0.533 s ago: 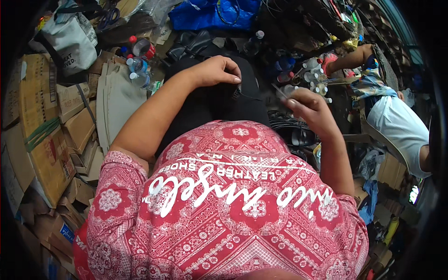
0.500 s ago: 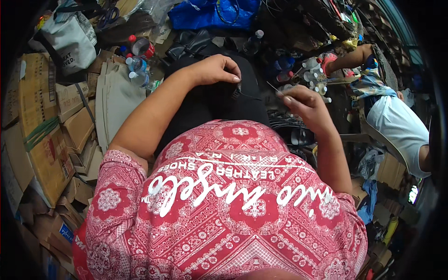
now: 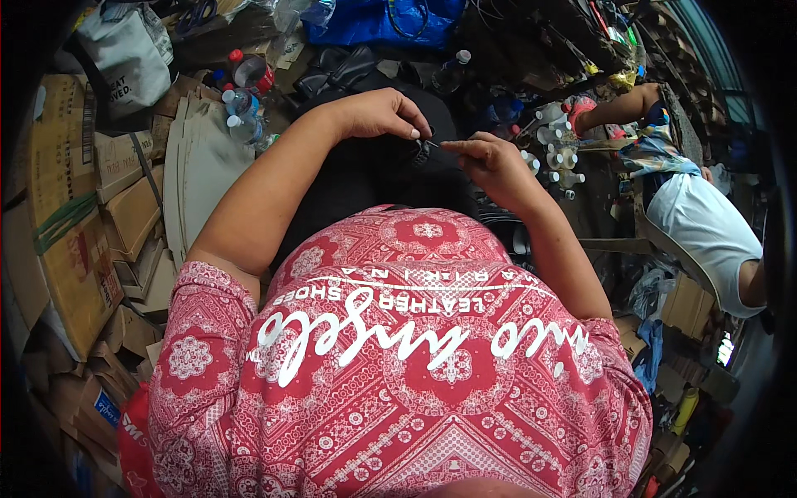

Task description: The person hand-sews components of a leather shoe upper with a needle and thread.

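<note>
While the left hand (image 3: 378,114) pinches a small dark piece (image 3: 422,155) over the lap (image 3: 353,178), the right hand (image 3: 502,170) grips a thin tool (image 3: 434,144) pointing at it.

Head cam, L one of pair, looks steeply down from wearer's head, wide fisheye, upright. Red shirt (image 3: 390,398) closest, fills lower ctr; hands (image 3: 378,114) (image 3: 501,170) mid-dist., upper ctr; cardboard (image 3: 62,207), far L, bends twd dark rim.
</note>
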`<action>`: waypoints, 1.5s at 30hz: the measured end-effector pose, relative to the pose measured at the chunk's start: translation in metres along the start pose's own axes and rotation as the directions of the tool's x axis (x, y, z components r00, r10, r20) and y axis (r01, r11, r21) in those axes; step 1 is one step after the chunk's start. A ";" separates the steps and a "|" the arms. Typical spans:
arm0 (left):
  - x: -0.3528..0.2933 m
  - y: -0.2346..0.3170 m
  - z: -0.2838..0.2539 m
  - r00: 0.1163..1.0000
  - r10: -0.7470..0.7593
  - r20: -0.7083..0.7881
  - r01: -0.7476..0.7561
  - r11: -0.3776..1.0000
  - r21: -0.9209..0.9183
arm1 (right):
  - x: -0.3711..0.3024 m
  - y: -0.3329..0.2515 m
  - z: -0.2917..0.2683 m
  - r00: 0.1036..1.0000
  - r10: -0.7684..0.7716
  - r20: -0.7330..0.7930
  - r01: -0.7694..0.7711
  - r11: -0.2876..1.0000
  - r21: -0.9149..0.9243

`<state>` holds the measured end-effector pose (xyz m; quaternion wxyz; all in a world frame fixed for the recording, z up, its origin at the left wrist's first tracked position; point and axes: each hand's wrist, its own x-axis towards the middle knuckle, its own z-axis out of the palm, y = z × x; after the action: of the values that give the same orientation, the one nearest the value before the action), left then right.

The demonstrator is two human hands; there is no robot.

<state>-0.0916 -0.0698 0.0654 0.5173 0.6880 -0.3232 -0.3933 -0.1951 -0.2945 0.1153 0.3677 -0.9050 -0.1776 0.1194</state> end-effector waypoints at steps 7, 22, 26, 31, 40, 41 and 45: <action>0.001 0.002 -0.001 1.000 -0.015 0.015 0.015 1.000 0.006 | 0.003 -0.003 -0.003 0.999 0.032 0.030 -0.032 0.999 0.003; 0.010 0.000 -0.001 0.999 -0.028 0.040 0.027 0.999 0.023 | -0.002 0.000 0.012 0.995 -0.077 -0.056 0.069 0.988 -0.137; 0.013 0.002 -0.001 0.997 -0.037 0.074 0.031 0.996 0.086 | 0.001 0.002 0.013 0.992 -0.120 -0.026 0.108 0.956 -0.274; 0.019 0.000 0.008 0.991 -0.062 0.121 0.041 0.984 0.173 | 0.000 -0.001 0.016 0.983 -0.178 0.032 0.177 0.913 -0.368; 0.017 -0.005 0.010 0.997 -0.021 0.076 0.012 0.993 0.121 | 0.000 -0.010 0.022 0.990 -0.128 0.053 0.137 0.858 -0.496; 0.017 -0.005 0.009 0.997 -0.021 0.074 0.012 0.993 0.119 | 0.001 -0.006 0.027 0.988 -0.154 0.030 0.149 0.868 -0.473; 0.016 -0.007 0.012 0.998 -0.023 0.050 0.017 0.992 0.128 | 0.003 0.002 0.023 0.982 -0.187 0.006 0.172 0.890 -0.422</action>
<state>-0.0942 -0.0866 0.0531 0.4597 0.7124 -0.3542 -0.3946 -0.2002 -0.2804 0.0979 0.1766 -0.9446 -0.2754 0.0281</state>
